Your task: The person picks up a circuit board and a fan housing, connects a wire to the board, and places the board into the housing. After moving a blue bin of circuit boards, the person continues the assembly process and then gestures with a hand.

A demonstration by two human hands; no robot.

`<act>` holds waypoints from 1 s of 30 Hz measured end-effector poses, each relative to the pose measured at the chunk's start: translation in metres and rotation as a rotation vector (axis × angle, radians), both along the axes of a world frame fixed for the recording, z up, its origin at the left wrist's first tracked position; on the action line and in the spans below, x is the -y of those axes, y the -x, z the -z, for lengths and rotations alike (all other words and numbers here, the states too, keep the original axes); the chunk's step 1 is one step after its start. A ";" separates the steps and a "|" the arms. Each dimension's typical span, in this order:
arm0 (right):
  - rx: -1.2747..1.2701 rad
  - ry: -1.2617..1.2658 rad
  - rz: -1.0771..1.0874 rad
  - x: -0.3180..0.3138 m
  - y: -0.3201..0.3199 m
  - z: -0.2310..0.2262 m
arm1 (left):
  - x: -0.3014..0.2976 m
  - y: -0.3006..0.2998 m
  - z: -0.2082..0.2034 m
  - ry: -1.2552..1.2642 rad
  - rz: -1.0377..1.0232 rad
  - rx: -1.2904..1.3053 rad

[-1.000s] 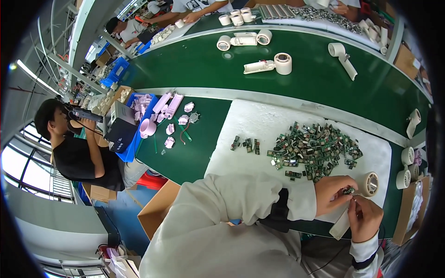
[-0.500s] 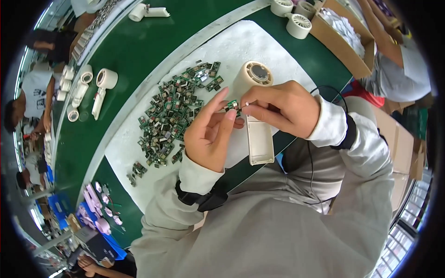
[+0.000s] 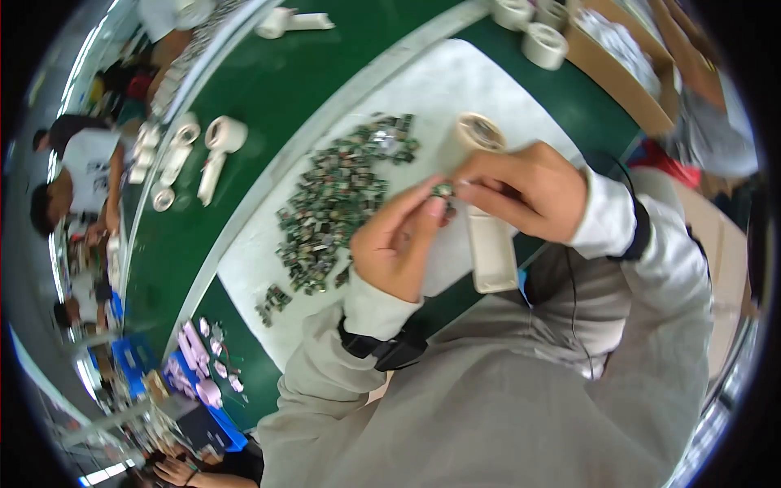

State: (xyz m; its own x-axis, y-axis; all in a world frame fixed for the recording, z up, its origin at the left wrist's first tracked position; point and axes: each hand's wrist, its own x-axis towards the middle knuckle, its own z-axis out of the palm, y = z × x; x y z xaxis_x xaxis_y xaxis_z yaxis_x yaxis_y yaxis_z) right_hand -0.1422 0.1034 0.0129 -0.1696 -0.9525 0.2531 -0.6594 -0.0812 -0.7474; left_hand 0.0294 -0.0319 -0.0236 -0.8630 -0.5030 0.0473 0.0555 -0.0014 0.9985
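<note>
A small green circuit board (image 3: 443,191) is pinched between the thumb and fingers of my left hand (image 3: 397,244). My right hand (image 3: 533,191) meets it from the right, thumb and forefinger closed at the board's edge; motion blur and the fingers hide what lies between them. Just beyond and below my right hand is a cream handheld fan housing (image 3: 494,259), its round head away from me and its hollow handle reaching over the near table edge. Left of my hands, a large pile of similar circuit boards (image 3: 329,203) covers part of a white foam sheet (image 3: 521,106).
More cream fan bodies (image 3: 221,150) lie on the green surface (image 3: 268,98) at far left. At back right are round fan heads (image 3: 543,46) and a cardboard box (image 3: 622,77) of white packets. Pink parts (image 3: 194,350) sit at lower left. Co-workers sit along both sides.
The whole view has shifted, so everything sits further right. My hands have drawn closer together at the board; the small white tip seen at my right fingertips is now hidden.
</note>
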 end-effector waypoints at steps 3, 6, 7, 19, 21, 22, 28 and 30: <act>-0.012 -0.015 0.027 0.001 -0.007 0.001 | 0.005 -0.006 0.007 0.244 0.006 -0.068; -0.015 -0.164 0.113 -0.016 -0.009 -0.001 | -0.005 0.002 0.020 0.216 0.018 -0.180; -0.052 -0.100 0.103 -0.017 -0.013 0.006 | -0.003 0.002 0.025 0.204 0.045 -0.216; -0.172 -0.082 0.075 -0.008 -0.012 0.010 | 0.000 -0.004 0.029 -0.189 0.139 -0.265; -0.184 -0.076 0.065 -0.008 -0.009 0.014 | 0.003 -0.005 0.028 -0.263 0.179 -0.235; -0.190 -0.067 0.058 -0.009 -0.008 0.015 | 0.003 -0.005 0.027 -0.299 0.199 -0.220; -0.218 -0.019 0.051 -0.007 -0.006 0.017 | 0.004 -0.003 0.031 -0.432 0.234 -0.226; -0.232 -0.048 0.045 -0.006 -0.005 0.014 | 0.006 -0.003 0.031 -0.490 0.251 -0.215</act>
State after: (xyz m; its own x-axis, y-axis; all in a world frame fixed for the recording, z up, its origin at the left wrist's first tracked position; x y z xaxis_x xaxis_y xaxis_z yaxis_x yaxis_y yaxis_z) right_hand -0.1368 0.1097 -0.0006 -0.1547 -0.9571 0.2452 -0.8163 -0.0159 -0.5774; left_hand 0.0325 -0.0378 -0.0550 -0.9551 -0.2925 0.0481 0.1954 -0.4990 0.8443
